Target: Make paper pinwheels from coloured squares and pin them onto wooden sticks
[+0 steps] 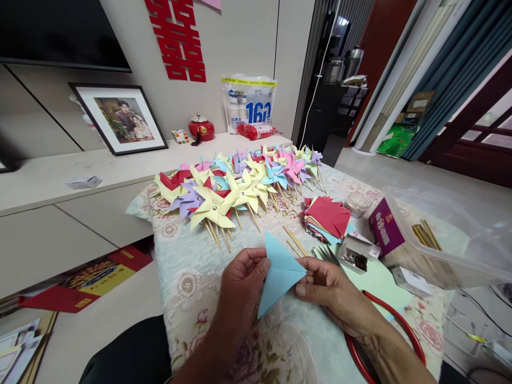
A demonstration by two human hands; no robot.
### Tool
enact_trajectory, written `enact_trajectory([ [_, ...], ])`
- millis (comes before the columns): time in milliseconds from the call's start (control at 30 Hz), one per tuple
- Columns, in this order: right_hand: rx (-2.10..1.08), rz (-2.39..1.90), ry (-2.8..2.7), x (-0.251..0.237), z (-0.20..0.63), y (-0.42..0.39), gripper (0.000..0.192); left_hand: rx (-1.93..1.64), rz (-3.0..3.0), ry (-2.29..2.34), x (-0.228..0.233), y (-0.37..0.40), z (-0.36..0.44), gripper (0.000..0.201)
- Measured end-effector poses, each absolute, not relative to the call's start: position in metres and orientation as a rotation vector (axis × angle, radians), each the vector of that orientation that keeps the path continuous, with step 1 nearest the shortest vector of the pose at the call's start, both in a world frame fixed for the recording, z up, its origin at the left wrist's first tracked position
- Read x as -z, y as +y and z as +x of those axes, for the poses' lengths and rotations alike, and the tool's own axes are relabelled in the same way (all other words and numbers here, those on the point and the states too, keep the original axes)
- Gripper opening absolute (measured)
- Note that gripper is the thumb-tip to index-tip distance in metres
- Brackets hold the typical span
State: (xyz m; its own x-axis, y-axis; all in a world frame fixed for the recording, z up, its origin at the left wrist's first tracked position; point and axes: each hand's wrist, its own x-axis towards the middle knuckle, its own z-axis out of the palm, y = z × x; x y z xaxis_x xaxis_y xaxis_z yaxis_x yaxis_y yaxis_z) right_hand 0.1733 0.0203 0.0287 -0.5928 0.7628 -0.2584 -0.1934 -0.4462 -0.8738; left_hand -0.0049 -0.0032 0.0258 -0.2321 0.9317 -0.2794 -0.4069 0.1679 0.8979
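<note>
Floral-clothed table: pinwheels, paper stack, plastic bin.

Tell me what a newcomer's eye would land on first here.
First, the folded light blue paper pinched between the left hand and right hand at the near middle of the floral cloth. Behind it, a bright heap of paper pinwheels on sticks spreads across the table's far half. On the wall above hangs a red paper cutout.
</note>
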Motion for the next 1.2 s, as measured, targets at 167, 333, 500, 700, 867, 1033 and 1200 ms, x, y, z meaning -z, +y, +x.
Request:
enact_trajectory([
  [167,-2.072,-0.861,-1.149,-0.0284,0.1744,0.0200,0.042,-1.352,0.556,1.183,-0.0264,-0.0032,-0.0042,0.033],
  [333,-2.070,-0.880,-1.149,-0.0284,0.1740,0.0216,0.042,-1.318,0.503,1.136,-0.0274,-0.0034,-0.0040,0.037],
  [500,-2.065,-0.878,-1.155,-0.0284,0.1732,0.0223,0.042,-1.309,0.475,1.116,-0.0266,-0.0025,-0.0043,0.039],
  [700,-2.080,-0.861,-1.159,-0.0265,0.1750,0.0209,0.048,-1.316,0.471,1.136,-0.0261,-0.0030,-0.0043,0.039],
  [867,-2.075,-0.859,-1.163,-0.0288,0.1750,0.0210,0.050,-1.353,0.569,1.196,-0.0245,-0.0030,-0.0042,0.034],
  [1033,-2.051,-0.876,-1.175,-0.0323,0.1729,0.0215,0.048,-1.383,0.652,1.216,-0.0200,-0.0040,-0.0037,0.028],
  [1200,-2.044,-0.885,-1.170,-0.0315,0.1730,0.0207,0.044,-1.393,0.744,1.251,-0.0192,-0.0060,-0.0033,0.024],
])
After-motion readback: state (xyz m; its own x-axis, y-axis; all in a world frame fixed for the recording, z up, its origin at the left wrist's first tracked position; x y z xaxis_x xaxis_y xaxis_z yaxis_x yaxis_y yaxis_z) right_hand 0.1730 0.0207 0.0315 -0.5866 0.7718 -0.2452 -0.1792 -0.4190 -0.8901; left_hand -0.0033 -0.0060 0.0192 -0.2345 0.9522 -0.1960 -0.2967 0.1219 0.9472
